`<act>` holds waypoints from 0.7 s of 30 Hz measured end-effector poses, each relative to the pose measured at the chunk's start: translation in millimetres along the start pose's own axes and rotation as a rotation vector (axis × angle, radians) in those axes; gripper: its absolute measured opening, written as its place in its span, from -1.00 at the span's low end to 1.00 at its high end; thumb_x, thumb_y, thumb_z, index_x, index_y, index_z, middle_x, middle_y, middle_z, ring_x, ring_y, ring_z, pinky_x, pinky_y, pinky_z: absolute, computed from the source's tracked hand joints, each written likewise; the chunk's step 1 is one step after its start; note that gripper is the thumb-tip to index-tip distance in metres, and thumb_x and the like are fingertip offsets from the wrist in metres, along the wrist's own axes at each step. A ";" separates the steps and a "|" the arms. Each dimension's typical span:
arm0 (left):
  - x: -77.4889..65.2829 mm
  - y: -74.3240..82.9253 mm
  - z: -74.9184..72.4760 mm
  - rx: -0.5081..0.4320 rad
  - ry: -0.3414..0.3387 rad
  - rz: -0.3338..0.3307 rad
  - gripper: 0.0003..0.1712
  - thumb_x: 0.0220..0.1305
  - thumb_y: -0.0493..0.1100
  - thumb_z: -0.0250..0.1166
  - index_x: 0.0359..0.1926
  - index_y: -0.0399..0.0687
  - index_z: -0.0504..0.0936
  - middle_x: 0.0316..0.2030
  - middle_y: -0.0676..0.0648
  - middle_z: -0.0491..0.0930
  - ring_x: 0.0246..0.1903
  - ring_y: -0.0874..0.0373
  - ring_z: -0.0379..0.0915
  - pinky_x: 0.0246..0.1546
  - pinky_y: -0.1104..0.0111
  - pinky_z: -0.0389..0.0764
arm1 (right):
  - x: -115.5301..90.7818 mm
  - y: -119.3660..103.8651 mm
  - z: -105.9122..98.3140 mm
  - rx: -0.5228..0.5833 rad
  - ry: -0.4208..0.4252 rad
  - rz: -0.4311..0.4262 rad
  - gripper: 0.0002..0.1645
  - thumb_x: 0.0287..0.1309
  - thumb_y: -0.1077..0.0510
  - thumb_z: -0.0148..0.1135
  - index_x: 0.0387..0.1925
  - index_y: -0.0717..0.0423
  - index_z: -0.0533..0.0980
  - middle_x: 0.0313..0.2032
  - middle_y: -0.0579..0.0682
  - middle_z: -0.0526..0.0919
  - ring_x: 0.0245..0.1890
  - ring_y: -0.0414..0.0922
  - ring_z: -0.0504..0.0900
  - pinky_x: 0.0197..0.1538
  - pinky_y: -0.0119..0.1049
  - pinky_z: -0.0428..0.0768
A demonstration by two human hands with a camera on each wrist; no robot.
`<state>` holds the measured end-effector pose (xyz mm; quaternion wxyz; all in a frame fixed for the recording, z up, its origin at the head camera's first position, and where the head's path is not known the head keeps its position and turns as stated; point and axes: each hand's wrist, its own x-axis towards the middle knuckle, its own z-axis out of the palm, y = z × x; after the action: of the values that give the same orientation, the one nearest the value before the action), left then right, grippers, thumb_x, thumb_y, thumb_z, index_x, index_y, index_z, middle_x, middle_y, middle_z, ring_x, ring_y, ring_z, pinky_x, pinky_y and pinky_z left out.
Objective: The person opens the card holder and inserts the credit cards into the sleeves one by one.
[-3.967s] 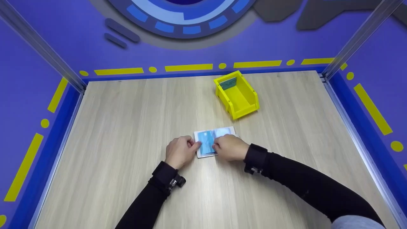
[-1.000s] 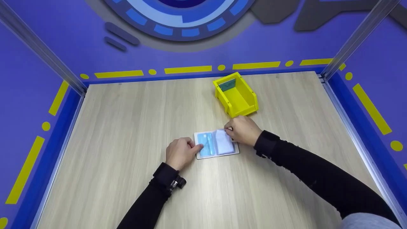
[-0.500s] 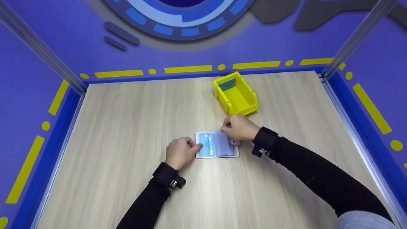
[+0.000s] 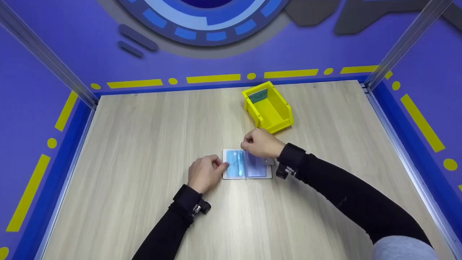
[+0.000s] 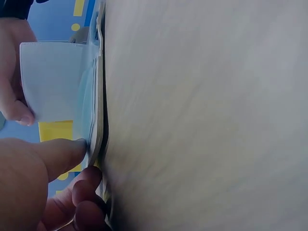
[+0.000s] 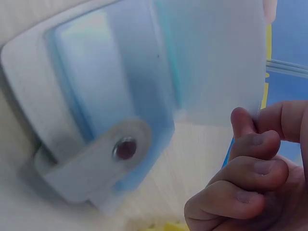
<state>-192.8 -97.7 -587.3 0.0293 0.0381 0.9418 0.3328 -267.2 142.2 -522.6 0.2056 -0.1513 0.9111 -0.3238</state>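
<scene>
Pinching raised leaf [image 6: 216, 53] of open card holder [image 4: 249, 167] w/ R hand [image 4: 262, 143]
Gripping L edge w/ L hand [image 4: 205, 173]; lying on table [image 4: 155, 141] btw both, long axis L–R, w/ leaf nearer R

The head view was bright and mostly crisp, lit evenly, apparently from above. A pale sheen lay on the table [image 4: 234, 220], white glare ran along the right metal rail [image 4: 409, 168], and a streak shone on the card holder [image 4: 247, 165]. The 2 wrist views were hazier: in the left, a dark shadow edged the card holder and the table was smeared; in the right, the card holder was blurred, the right hand [image 6: 255, 168] clearer.
</scene>
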 end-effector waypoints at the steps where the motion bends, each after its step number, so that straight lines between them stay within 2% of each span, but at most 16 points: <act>1: -0.1 -0.2 -0.3 -0.002 0.001 0.003 -0.66 0.40 0.19 0.49 -0.47 0.22 0.69 -0.61 0.20 0.50 -0.57 0.23 0.41 -0.42 0.28 0.34 | 1.0 -1.2 1.5 0.000 0.003 -0.008 -0.60 0.48 0.00 0.20 -0.36 0.19 0.73 -0.55 -0.17 0.49 -0.47 -0.17 0.47 -0.33 -0.31 0.39; 8: -0.3 -0.4 0.1 0.013 0.008 0.014 -0.67 0.41 0.19 0.47 -0.46 0.24 0.69 -0.62 0.20 0.51 -0.57 0.23 0.41 -0.42 0.28 0.34 | 8.9 -5.9 11.6 0.024 0.007 -0.012 -0.64 0.48 0.01 0.23 -0.38 0.10 0.76 -0.54 -0.16 0.53 -0.50 -0.20 0.46 -0.42 -0.35 0.34; 16: 0.1 -0.5 0.2 0.024 0.012 0.014 -0.69 0.41 0.18 0.47 -0.45 0.25 0.70 -0.62 0.20 0.51 -0.58 0.23 0.41 -0.43 0.28 0.34 | 17.3 -8.4 22.4 -0.040 0.026 -0.042 -0.67 0.46 -0.03 0.29 -0.32 0.03 0.83 -0.54 -0.19 0.62 -0.42 -0.19 0.52 -0.24 -0.31 0.41; 21: 0.1 -0.8 -0.2 0.024 0.011 0.013 -0.70 0.41 0.18 0.47 -0.45 0.25 0.71 -0.61 0.20 0.52 -0.56 0.23 0.41 -0.43 0.28 0.35 | 22.3 -8.3 30.9 -0.029 0.006 -0.035 -0.67 0.46 -0.01 0.32 -0.37 0.03 0.81 -0.58 -0.21 0.57 -0.46 -0.21 0.49 -0.28 -0.33 0.41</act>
<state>-193.0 -98.4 -587.6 0.0216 0.0429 0.9455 0.3221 -270.8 110.6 -545.2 0.1949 -0.1692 0.9136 -0.3143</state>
